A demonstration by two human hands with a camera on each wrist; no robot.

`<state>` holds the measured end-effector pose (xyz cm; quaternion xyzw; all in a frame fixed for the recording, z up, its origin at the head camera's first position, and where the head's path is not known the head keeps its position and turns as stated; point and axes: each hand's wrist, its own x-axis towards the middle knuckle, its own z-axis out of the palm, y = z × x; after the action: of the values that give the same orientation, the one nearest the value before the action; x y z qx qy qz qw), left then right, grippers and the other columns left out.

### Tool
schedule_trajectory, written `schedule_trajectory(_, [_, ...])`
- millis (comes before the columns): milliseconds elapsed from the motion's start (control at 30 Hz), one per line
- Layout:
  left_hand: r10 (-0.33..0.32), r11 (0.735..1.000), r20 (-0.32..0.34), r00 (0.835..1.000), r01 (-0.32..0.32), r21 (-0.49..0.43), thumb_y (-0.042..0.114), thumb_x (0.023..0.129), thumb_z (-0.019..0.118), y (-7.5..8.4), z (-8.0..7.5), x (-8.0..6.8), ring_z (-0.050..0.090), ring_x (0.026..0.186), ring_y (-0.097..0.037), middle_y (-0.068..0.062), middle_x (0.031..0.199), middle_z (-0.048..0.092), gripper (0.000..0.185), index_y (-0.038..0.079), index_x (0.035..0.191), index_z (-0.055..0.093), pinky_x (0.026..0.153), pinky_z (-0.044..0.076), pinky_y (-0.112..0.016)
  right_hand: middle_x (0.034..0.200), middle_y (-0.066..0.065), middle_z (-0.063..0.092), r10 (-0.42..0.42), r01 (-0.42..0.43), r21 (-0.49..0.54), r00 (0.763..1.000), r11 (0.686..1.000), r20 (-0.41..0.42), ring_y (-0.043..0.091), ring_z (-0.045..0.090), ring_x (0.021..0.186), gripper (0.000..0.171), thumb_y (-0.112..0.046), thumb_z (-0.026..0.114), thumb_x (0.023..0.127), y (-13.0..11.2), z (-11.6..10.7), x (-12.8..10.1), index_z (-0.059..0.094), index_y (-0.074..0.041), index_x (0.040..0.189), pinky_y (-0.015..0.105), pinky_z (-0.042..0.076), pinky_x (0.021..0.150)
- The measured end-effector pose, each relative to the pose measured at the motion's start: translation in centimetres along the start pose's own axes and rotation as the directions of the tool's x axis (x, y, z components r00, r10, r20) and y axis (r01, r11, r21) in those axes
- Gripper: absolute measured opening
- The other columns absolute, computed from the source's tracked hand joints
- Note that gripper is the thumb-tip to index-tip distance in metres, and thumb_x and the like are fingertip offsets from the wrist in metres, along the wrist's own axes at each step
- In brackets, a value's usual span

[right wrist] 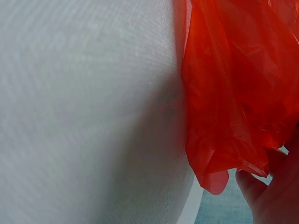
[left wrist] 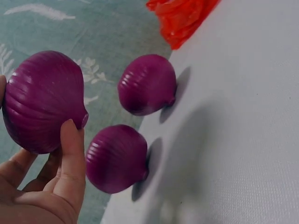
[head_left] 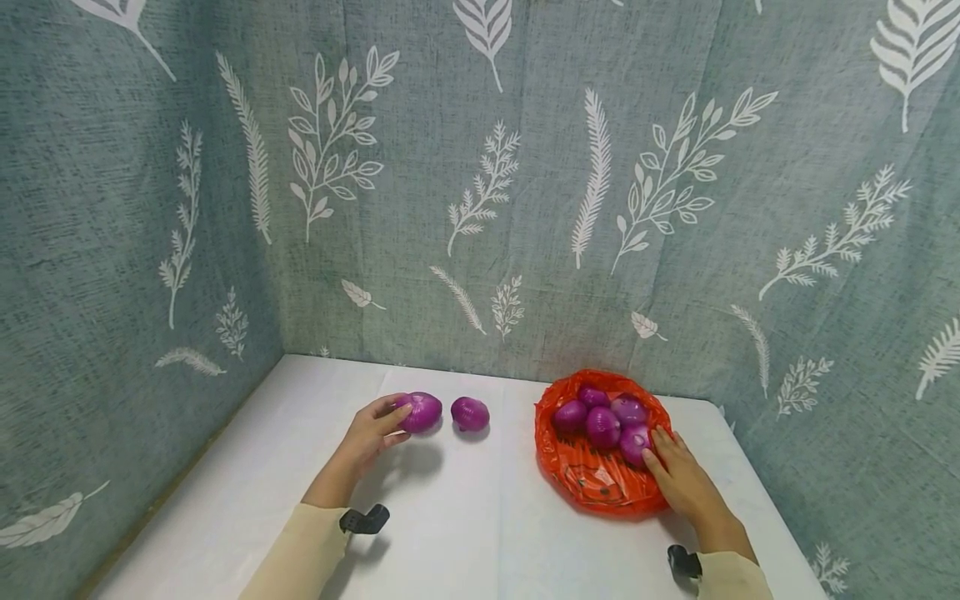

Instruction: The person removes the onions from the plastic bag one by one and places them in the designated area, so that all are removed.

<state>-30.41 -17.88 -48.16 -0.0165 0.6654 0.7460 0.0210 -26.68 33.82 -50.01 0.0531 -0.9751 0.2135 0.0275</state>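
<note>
In the head view my left hand (head_left: 371, 433) holds a purple onion (head_left: 422, 412) above the white table, at left of centre. The left wrist view shows the thumb and fingertips around this onion's sides. Two more onions rest on the table beyond it: one onion (left wrist: 147, 85) is nearer the bag, the other onion (left wrist: 117, 159) is mostly hidden behind the held one in the head view. My right hand (head_left: 686, 479) grips the right rim of a red plastic bag (head_left: 558, 475), its fingertips beside an onion (head_left: 636, 444) inside. Several onions lie in the bag's open mouth.
A white cover lies over the table (head_left: 442, 517). Green-grey cloth (head_left: 420, 167) with white leaf prints hangs behind and along both sides. Each wrist wears a black strap; the left strap (head_left: 364, 520) sits over a cream sleeve (head_left: 303, 554).
</note>
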Motion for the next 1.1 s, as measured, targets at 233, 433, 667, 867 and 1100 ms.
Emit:
schedule_trajectory(233, [0.014, 1.0, 0.007, 1.0, -0.014, -0.023, 0.026, 0.092, 0.07, 0.1, -0.5, 0.1, 0.059, 0.109, -0.029, -0.024, 0.135, 0.045, 0.061, -0.004, 0.139, 0.044, 0.088, 0.053, -0.039, 0.155, 0.026, 0.019, 0.003, -0.003, 0.001, 1.0, 1.0, 0.006, 0.046, 0.008, 0.142, 0.075, -0.052, 0.036, 0.102, -0.2, 0.0, -0.1, 0.021, 0.003, 0.151, 0.068, 0.012, 0.107])
schedule_trajectory(433, [-0.023, 1.0, -0.041, 0.999, 0.022, -0.008, 0.036, 0.092, 0.068, 0.4, -1.4, 0.4, 0.06, 0.106, -0.025, -0.024, 0.136, 0.045, 0.066, -0.003, 0.14, 0.043, 0.094, 0.048, -0.046, 0.155, 0.026, 0.02, 0.001, -0.001, -0.001, 1.0, 1.0, 0.002, 0.047, 0.008, 0.142, 0.076, -0.052, 0.036, 0.102, -0.2, 0.0, -0.1, 0.021, 0.003, 0.151, 0.068, 0.013, 0.107])
schedule_trajectory(667, [-0.07, 0.997, -0.097, 0.993, 0.072, 0.023, 0.05, 0.087, 0.069, 0.2, -2.6, 1.3, 0.055, 0.116, -0.032, -0.022, 0.14, 0.045, 0.08, 0.001, 0.143, 0.041, 0.095, 0.048, -0.044, 0.155, 0.027, 0.019, 0.001, -0.001, -0.003, 1.0, 1.0, 0.006, 0.047, 0.008, 0.142, 0.076, -0.052, 0.037, 0.102, -0.2, -0.1, -0.2, 0.02, 0.004, 0.151, 0.068, 0.013, 0.106])
schedule_trajectory(867, [-0.075, 0.996, -0.109, 0.991, 0.079, 0.038, 0.05, 0.088, 0.068, -0.1, -3.4, 1.5, 0.056, 0.114, -0.03, -0.023, 0.141, 0.043, 0.081, 0.0, 0.145, 0.039, 0.094, 0.05, -0.041, 0.154, 0.027, 0.02, -0.009, 0.009, -0.003, 1.0, 1.0, -0.004, 0.047, 0.009, 0.142, 0.075, -0.051, 0.037, 0.102, -0.2, 0.1, -0.2, 0.021, 0.004, 0.151, 0.068, 0.013, 0.107])
schedule_trajectory(1100, [-0.082, 0.995, -0.14, 0.987, 0.088, 0.042, 0.05, 0.087, 0.069, 0.0, -4.6, 2.0, 0.06, 0.105, -0.024, -0.022, 0.14, 0.044, 0.082, 0.0, 0.145, 0.039, 0.094, 0.049, -0.041, 0.154, 0.027, 0.02, -0.014, 0.014, -0.005, 1.0, 1.0, -0.004, 0.047, 0.009, 0.142, 0.076, -0.052, 0.037, 0.102, -0.1, 0.0, -0.2, 0.022, 0.004, 0.151, 0.067, 0.013, 0.107])
